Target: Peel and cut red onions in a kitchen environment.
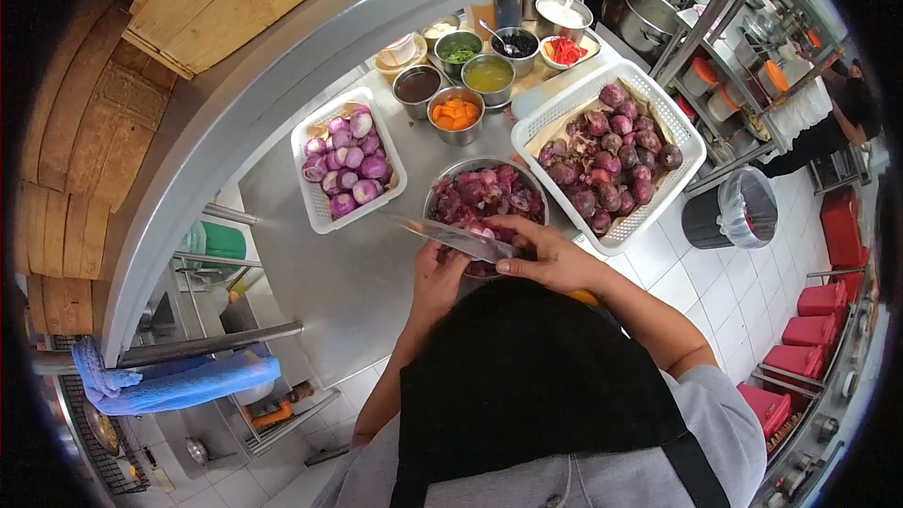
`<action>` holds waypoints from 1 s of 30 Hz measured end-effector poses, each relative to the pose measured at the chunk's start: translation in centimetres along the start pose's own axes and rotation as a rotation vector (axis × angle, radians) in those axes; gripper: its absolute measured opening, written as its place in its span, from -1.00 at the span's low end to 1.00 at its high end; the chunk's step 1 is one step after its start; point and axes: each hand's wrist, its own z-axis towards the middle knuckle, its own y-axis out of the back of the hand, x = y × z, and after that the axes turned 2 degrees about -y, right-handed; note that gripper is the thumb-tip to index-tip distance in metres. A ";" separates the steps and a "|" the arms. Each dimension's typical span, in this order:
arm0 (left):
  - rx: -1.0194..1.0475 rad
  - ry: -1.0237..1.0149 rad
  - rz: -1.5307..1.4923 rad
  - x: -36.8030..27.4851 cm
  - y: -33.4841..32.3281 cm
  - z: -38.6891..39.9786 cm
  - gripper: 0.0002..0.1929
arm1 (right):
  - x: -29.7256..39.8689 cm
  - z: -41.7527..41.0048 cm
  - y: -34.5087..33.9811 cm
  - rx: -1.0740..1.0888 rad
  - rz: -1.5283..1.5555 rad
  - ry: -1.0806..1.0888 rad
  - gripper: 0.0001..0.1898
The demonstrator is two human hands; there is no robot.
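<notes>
My right hand [554, 255] grips a wide-bladed kitchen knife [458, 238], its tip pointing left. Below the blade, the fingers of my left hand [439, 275] are closed around a red onion, mostly hidden by the hand and knife. Both hands are over the near side of a round metal bowl [542, 199] full of red onion skins [480, 190]. Left of the bowl, a white plastic basket [315, 206] holds peeled red onions [353, 159]. On the right, a larger white basket [681, 154] lined with brown paper contains unpeeled red onions [610, 155].
Behind the bowl stand metal containers with sliced carrots [456, 115], dark sauce [417, 85] and yellowish liquid [488, 75]. A grey metal shelf edge [211, 127] arches overhead. A lined bin [734, 208] stands right of the steel table [331, 296]. Another person [797, 148] is far right.
</notes>
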 end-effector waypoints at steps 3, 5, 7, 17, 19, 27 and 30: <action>0.019 -0.002 -0.017 0.2 0.3 -0.2 -0.72 | -0.8 0.2 0.0 0.004 -0.010 0.009 -0.37; 0.042 0.037 -0.027 0.4 0.7 -0.3 -0.70 | -1.1 0.1 0.2 0.003 -0.011 0.010 -0.38; 0.063 0.075 -0.037 0.9 1.1 -0.2 -0.68 | -1.2 0.3 0.5 0.040 0.096 -0.052 -0.43; 0.087 -0.104 -0.034 0.3 0.4 -0.3 -0.60 | -2.0 1.0 0.6 -0.014 0.486 -0.140 -0.44; 0.075 -0.097 -0.077 0.4 0.6 -0.4 -0.58 | -1.8 0.6 1.3 -0.044 0.474 -0.196 -0.45; -0.045 -0.222 -0.023 1.1 1.4 0.1 -0.54 | -3.1 0.3 0.9 -0.119 0.303 -0.183 -0.39; -0.048 -0.197 -0.095 1.4 1.2 0.3 -0.59 | -2.9 0.3 0.5 -0.138 0.291 -0.116 -0.37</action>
